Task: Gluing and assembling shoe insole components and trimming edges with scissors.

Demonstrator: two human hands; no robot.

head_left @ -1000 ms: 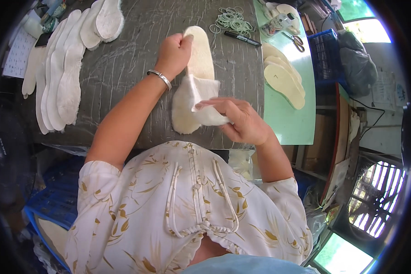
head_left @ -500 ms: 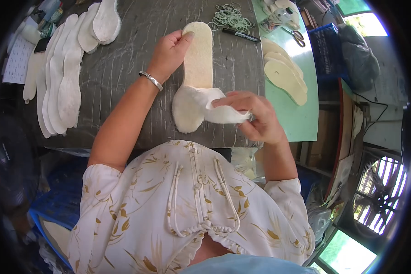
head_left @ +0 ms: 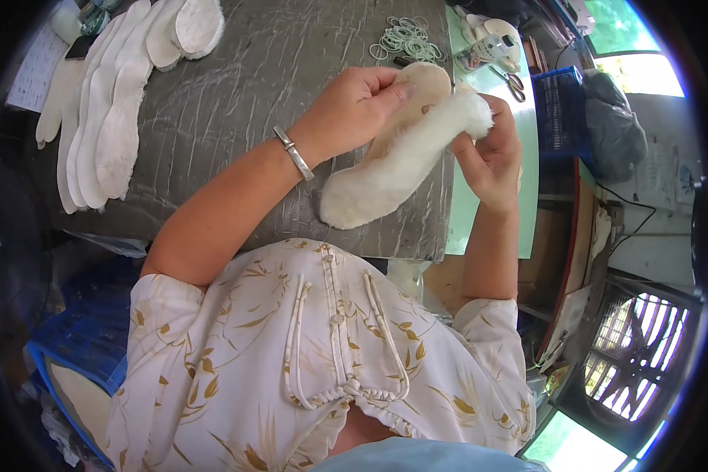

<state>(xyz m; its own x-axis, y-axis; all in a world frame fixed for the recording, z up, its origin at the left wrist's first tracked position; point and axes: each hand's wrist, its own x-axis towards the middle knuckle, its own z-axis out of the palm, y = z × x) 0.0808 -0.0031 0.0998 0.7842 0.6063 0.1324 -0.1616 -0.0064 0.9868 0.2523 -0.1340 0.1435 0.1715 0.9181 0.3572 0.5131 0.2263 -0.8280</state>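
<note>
My left hand (head_left: 362,106) pinches the edge of a flat cream insole (head_left: 423,81) near its far end, thumb on top. Over that insole lies a white fleece insole (head_left: 393,169), fluffy side up, its near end resting toward the table's front edge. My right hand (head_left: 492,153) grips the far end of the fleece insole between thumb and fingers, holding it slightly raised and curled. The two pieces overlap at a slant; the fleece hides most of the cream one beneath.
Long white fleece insoles (head_left: 118,118) lie in an overlapping row at the left. Green rubber bands (head_left: 411,39) and a black marker (head_left: 403,60) sit at the back. On the green tabletop (head_left: 488,228) are scissors (head_left: 515,85) and a clear bottle (head_left: 484,51).
Both hands have moved away from me and to the right. The fleece insole, folded back before, is now stretched along the cream one, its far end raised in my right hand.
</note>
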